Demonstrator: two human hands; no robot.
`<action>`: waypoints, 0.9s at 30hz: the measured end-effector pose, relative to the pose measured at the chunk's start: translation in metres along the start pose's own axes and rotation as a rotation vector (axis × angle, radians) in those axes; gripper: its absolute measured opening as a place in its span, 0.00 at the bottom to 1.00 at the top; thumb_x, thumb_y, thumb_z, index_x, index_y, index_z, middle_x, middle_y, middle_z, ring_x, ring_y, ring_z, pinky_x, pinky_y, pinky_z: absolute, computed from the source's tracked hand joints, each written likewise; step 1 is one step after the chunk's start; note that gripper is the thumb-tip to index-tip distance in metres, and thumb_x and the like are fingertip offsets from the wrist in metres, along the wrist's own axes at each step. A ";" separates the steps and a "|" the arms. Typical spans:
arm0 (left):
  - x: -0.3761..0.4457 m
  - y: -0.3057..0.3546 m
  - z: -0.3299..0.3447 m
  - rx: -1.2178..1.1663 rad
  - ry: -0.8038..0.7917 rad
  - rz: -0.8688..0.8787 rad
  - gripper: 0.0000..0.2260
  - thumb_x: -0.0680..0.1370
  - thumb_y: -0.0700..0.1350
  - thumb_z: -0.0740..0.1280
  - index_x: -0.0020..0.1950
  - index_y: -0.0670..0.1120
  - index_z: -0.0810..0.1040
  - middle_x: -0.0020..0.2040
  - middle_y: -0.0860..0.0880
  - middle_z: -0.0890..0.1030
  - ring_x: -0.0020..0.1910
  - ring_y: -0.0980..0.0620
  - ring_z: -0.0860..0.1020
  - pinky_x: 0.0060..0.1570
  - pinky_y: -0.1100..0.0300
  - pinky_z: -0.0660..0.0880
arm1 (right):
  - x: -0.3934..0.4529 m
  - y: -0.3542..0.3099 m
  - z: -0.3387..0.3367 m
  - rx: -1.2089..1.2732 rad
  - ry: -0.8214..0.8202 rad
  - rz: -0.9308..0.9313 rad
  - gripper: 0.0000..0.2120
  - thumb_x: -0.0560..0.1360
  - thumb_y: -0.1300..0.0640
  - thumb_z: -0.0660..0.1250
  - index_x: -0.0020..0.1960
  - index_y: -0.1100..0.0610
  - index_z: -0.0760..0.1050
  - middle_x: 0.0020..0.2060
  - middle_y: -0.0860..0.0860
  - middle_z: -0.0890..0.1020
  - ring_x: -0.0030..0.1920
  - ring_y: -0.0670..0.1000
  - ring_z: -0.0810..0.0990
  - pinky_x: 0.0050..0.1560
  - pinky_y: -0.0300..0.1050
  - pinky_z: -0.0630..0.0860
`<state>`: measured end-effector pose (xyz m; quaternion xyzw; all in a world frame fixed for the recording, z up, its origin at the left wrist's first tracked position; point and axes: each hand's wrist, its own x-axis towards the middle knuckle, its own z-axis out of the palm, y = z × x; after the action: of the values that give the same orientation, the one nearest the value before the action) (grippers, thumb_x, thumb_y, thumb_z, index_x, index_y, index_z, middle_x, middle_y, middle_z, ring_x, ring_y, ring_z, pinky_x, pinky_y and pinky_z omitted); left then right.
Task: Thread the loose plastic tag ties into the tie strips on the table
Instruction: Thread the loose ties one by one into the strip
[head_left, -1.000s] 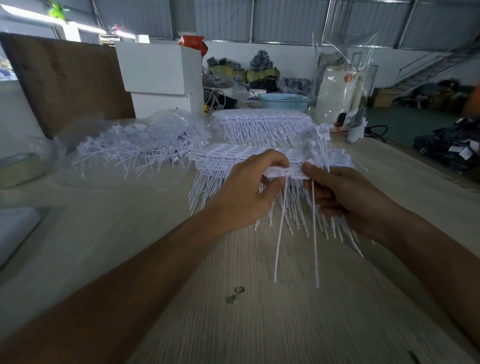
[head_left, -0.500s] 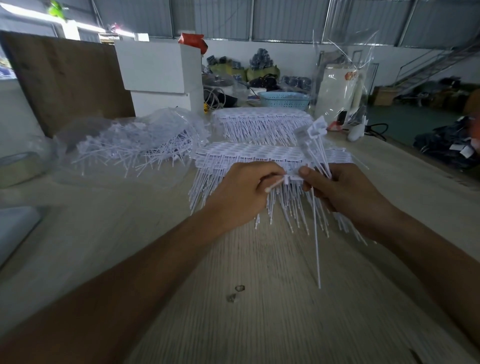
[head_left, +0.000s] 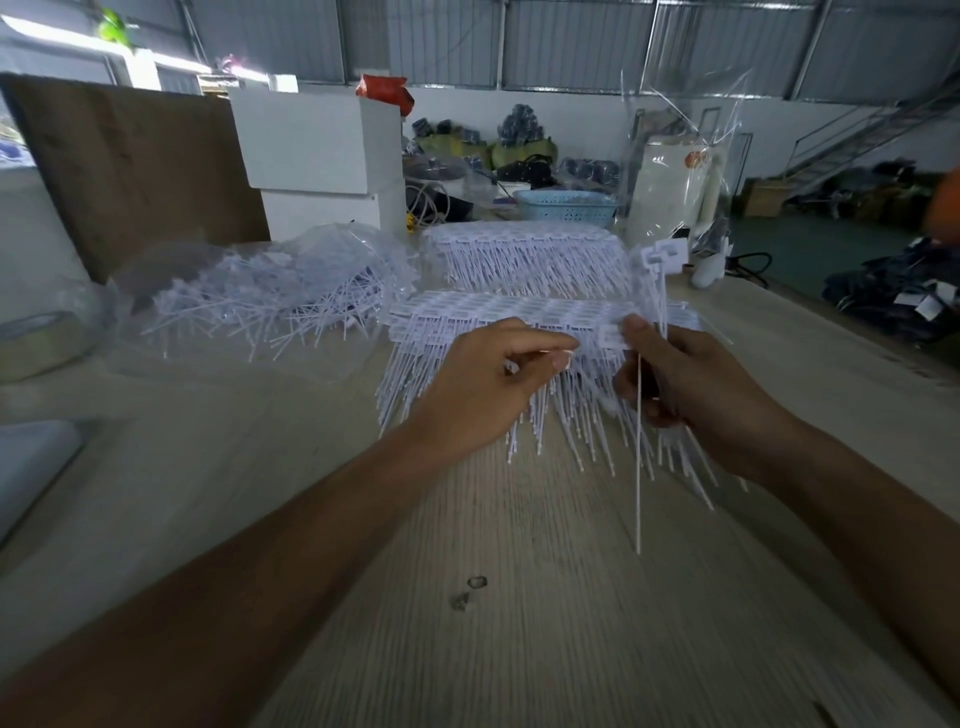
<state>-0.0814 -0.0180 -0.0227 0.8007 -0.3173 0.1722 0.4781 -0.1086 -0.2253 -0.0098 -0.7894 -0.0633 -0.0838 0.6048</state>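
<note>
My left hand (head_left: 488, 384) pinches a thin white tag tie (head_left: 562, 359) between thumb and forefinger, only its ends showing. My right hand (head_left: 696, 389) grips a small bundle of loose tag ties (head_left: 658, 260), their square heads sticking up above the fingers. Its thumb presses a flat tag head (head_left: 612, 335), and one long tail (head_left: 638, 467) hangs from it toward the table. Both hands hover just over the near pile of tie strips (head_left: 488, 307). A second pile of tie strips (head_left: 524, 249) lies behind it.
A clear bag of loose ties (head_left: 270, 296) lies at the left of the wooden table (head_left: 519, 649). Behind stand white boxes (head_left: 311, 150), a brown board (head_left: 130, 166), a blue basket (head_left: 566, 208) and a tall clear bag (head_left: 680, 192). A tape roll (head_left: 36, 343) sits far left.
Both hands have moved forward over the near strip pile. Two tails hung from them a second ago; one hangs now. The left hand has drawn slightly away from the right.
</note>
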 end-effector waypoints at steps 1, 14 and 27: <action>0.000 0.000 0.000 -0.004 0.001 -0.001 0.10 0.80 0.44 0.69 0.60 0.49 0.84 0.43 0.58 0.80 0.41 0.61 0.79 0.45 0.58 0.77 | 0.000 0.001 0.001 0.012 -0.008 0.006 0.21 0.81 0.41 0.61 0.42 0.58 0.72 0.32 0.56 0.81 0.27 0.50 0.74 0.26 0.40 0.69; -0.003 0.006 0.008 -0.104 0.137 -0.012 0.11 0.73 0.40 0.76 0.54 0.48 0.82 0.46 0.53 0.84 0.43 0.57 0.80 0.42 0.64 0.77 | -0.015 -0.003 0.026 0.217 -0.208 0.105 0.16 0.82 0.50 0.61 0.50 0.61 0.81 0.40 0.60 0.85 0.34 0.52 0.82 0.34 0.41 0.80; -0.005 0.004 0.007 -0.050 0.128 0.057 0.14 0.78 0.42 0.70 0.63 0.52 0.77 0.49 0.55 0.81 0.48 0.62 0.78 0.43 0.69 0.74 | -0.023 -0.005 0.033 0.251 -0.387 0.175 0.13 0.83 0.59 0.60 0.41 0.59 0.75 0.32 0.56 0.74 0.28 0.51 0.73 0.30 0.45 0.75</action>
<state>-0.0877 -0.0238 -0.0261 0.7664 -0.3131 0.2289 0.5121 -0.1299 -0.1921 -0.0186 -0.7118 -0.1192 0.1304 0.6798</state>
